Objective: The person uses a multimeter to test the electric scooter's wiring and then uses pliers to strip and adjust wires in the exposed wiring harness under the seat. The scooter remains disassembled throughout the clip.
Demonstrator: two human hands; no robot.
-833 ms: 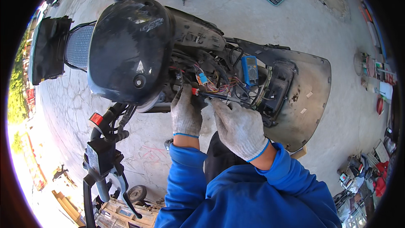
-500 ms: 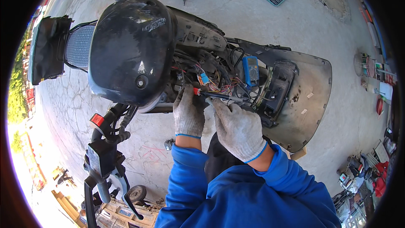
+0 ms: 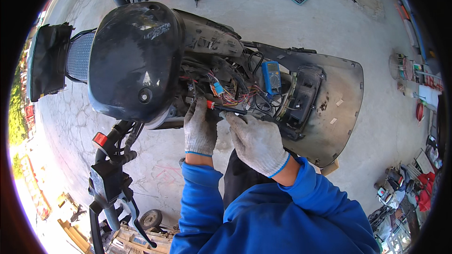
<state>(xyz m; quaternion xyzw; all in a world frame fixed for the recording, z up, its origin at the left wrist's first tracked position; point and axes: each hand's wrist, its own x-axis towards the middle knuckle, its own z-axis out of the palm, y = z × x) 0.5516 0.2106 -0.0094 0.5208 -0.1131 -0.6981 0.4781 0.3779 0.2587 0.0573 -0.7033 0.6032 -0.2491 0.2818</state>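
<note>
Both gloved hands work at the scooter's open front, below the blue multimeter (image 3: 271,76). The right hand (image 3: 256,142) pinches a thin black probe (image 3: 230,110), its red tip left of the meter in the loose wiring (image 3: 226,95). The left hand (image 3: 200,129) curls its fingers narrowly against the wires there. A slipping tip could bridge bare contacts, I judge. Farther off, the black headlight cowl (image 3: 136,61).

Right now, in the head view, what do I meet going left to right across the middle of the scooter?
Black seat pad → dark dome-shaped cover → left hand → right hand → blue multimeter → grey body panel.
</note>
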